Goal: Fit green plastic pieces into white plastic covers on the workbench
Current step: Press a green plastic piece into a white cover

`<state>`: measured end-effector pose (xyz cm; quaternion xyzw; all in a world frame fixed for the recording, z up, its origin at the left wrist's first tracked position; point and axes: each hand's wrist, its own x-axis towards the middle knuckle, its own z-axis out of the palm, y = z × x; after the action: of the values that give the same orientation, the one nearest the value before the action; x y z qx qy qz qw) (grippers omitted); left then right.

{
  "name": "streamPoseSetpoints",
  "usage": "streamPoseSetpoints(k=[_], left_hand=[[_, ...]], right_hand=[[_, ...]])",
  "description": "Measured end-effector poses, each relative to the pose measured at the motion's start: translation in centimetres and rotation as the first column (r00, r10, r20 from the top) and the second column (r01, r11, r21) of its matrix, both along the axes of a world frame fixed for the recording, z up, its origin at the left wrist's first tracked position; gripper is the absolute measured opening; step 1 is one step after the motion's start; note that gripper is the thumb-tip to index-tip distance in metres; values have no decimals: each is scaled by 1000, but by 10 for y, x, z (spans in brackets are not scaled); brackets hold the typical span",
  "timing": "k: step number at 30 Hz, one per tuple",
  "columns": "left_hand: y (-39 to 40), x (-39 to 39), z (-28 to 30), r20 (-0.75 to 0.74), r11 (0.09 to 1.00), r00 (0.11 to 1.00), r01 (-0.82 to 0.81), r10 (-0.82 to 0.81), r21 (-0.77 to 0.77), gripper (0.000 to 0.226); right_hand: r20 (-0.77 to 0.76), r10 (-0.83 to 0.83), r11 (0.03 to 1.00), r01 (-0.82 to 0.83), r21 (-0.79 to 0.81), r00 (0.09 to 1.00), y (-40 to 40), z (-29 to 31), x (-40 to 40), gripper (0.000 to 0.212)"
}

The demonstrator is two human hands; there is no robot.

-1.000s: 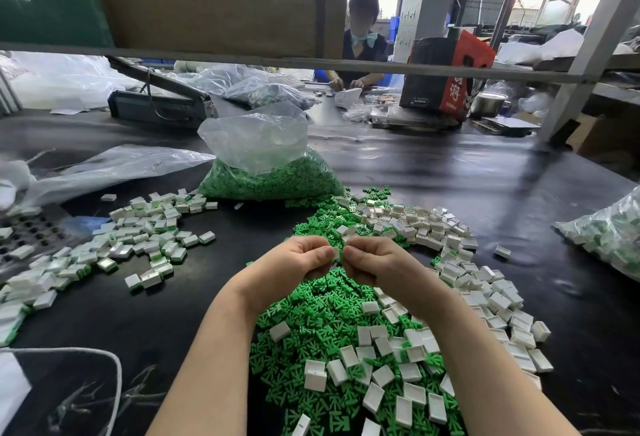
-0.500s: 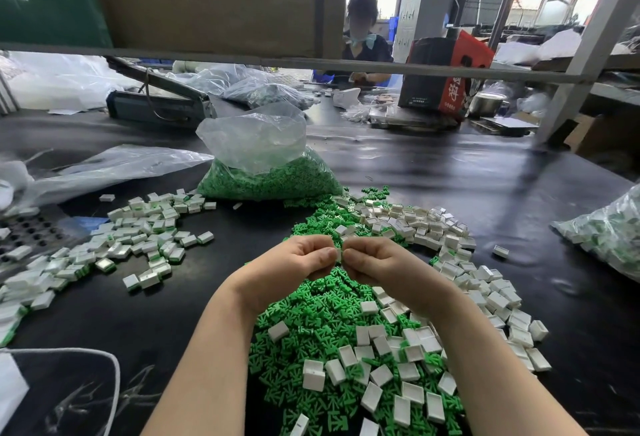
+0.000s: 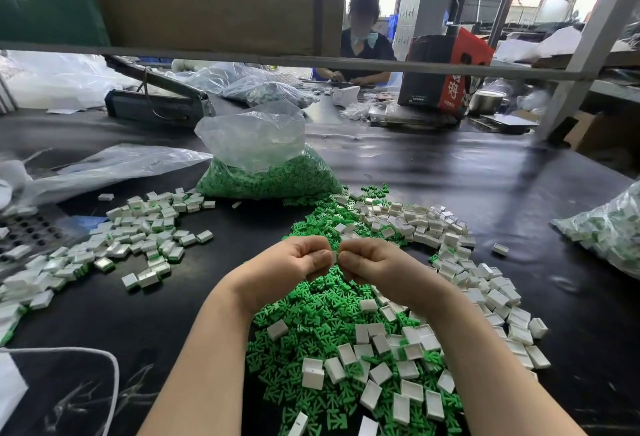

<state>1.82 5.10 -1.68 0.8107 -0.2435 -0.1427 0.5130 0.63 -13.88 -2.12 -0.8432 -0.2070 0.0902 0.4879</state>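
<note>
- Both hands are staying put over the green pile (image 3: 311, 324), barely shifted.
- Left hand (image 3: 294, 269) and right hand (image 3: 374, 265) are still pinching one white cover (image 3: 334, 256) together.

- Left hand (image 3: 289, 267) and right hand (image 3: 372, 262) lifted a touch higher and farther from the body than a second ago, now above the far part of the green pieces (image 3: 311, 324) rather than the pile's middle.
- Between the fingertips, a sliver of a white cover (image 3: 334, 256) now plainly visible, where a second ago only a greenish speck showed in the pinch.
- Across the workbench, the other person's forearms (image 3: 360, 78) drawn in closer together than a second ago.
- Whole view shifted a shade, so the loose pieces sit slightly lower in frame.
</note>
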Motion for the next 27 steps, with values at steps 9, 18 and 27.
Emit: streamPoseSetpoints(k=[9,18,27], left_hand=[[4,3,-2,-14,994,994,-110,110,-21,9],[0,0,7,39,968,986,-150,161,-202,13],[-2,-2,11,51,962,984,-155,170,-223,12]], right_hand=[[12,-20,1000,20,-20,1000,1,-2,-1,28],[-284,107,921,13,389,953,-4,0,-6,32],[-391,353,663,68,745,850,10,-10,-3,32]])
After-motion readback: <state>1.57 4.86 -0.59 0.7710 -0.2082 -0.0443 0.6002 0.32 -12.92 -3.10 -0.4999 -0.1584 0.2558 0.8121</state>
